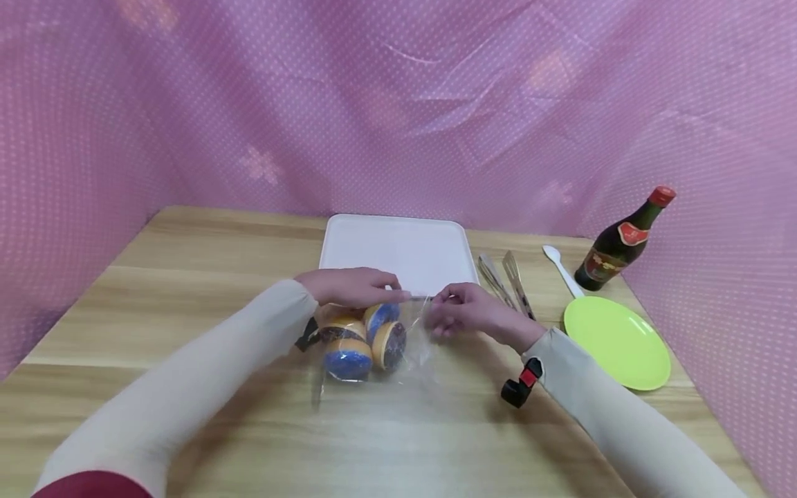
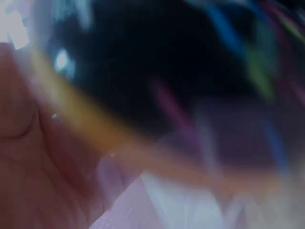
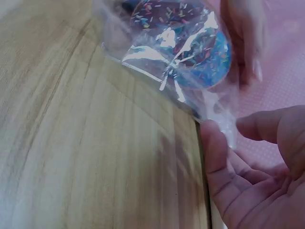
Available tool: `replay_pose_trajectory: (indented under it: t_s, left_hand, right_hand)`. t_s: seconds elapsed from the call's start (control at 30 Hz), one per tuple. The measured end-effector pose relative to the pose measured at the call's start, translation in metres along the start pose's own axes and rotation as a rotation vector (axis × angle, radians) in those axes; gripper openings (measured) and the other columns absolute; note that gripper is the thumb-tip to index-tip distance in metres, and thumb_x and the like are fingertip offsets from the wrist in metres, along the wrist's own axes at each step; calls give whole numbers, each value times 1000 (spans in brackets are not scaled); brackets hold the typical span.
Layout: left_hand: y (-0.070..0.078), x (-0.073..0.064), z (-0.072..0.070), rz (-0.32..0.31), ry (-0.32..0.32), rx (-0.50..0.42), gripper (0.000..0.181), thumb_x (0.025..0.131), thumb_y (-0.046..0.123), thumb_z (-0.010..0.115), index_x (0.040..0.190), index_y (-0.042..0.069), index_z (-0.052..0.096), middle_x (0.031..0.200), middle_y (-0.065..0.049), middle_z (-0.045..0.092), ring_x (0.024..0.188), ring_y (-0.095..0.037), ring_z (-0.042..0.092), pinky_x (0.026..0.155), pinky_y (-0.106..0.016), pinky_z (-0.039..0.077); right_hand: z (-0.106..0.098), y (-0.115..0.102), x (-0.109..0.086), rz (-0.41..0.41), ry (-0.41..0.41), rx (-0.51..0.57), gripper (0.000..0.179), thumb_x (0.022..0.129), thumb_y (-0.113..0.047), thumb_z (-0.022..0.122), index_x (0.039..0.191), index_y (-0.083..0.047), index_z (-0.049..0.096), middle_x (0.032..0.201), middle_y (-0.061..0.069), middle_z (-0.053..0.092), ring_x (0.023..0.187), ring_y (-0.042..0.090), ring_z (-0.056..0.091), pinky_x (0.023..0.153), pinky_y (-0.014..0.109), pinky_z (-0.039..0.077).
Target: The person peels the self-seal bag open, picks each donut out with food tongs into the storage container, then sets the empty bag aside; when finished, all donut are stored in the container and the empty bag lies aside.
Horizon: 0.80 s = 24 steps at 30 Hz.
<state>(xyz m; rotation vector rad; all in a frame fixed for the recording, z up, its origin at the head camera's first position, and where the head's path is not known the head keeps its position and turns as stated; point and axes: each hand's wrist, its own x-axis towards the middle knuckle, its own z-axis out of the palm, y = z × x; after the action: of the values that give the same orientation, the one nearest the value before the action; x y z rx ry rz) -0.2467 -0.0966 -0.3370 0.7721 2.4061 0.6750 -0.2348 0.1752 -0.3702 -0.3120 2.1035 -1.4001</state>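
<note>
A clear plastic bag (image 1: 418, 346) near the middle of the table holds several doughnuts (image 1: 347, 358), some with blue tops and some with dark brown ones, all with sprinkles. My left hand (image 1: 355, 285) reaches across the bag's far side, its fingers fairly straight at the upper edge. In the left wrist view a blurred dark doughnut (image 2: 143, 86) fills the picture close to the palm. On the bag's right my right hand (image 1: 463, 312) has its fingertips at the bag's edge. Thumb and forefinger stand apart there in the right wrist view, the clear film (image 3: 224, 124) right at them.
Behind the bag lies a white tray (image 1: 398, 242). To the right are metal tongs (image 1: 507, 280), a white spoon (image 1: 563, 270) and a green plate (image 1: 616, 342). A dark bottle with a red cap (image 1: 623, 242) stands at the far right, before a pink curtain (image 1: 386, 104).
</note>
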Motion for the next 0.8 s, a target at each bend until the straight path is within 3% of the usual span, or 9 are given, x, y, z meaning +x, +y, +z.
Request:
replay_pose_trajectory:
  t_s: [0.13,0.2,0.4,0.8]
  left_hand:
    - [3,15,0,50,55,53,38,112,35,39,101,10,66,86,0,59,83,-17,58,84,-34,50]
    - [3,21,2,51,70,53,31,110,26,44,97,9,66,83,0,57,75,-14,54,77,-29,48]
    - [1,28,7,15,75,-18,20,106,19,56,99,7,70,92,-4,66,78,-14,58,73,-25,49]
    - [7,25,6,-13,96,-1,17,104,15,58,96,7,70,91,-4,67,84,-15,59,77,-24,48]
  right_hand:
    - [3,-4,1,-56,82,-48,37,103,-9,61,137,2,51,95,11,71,76,15,69,72,29,61]
    - [4,-5,2,-83,97,-84,39,104,-9,61,140,0,51,97,15,71,76,16,69,70,30,60]
    - [6,-4,8,-154,139,-229,31,103,-8,61,133,-1,61,107,23,70,75,16,66,64,27,56]
    - [0,-9,25,-272,109,-430,21,105,-17,63,115,-3,75,106,16,73,75,16,62,68,25,53]
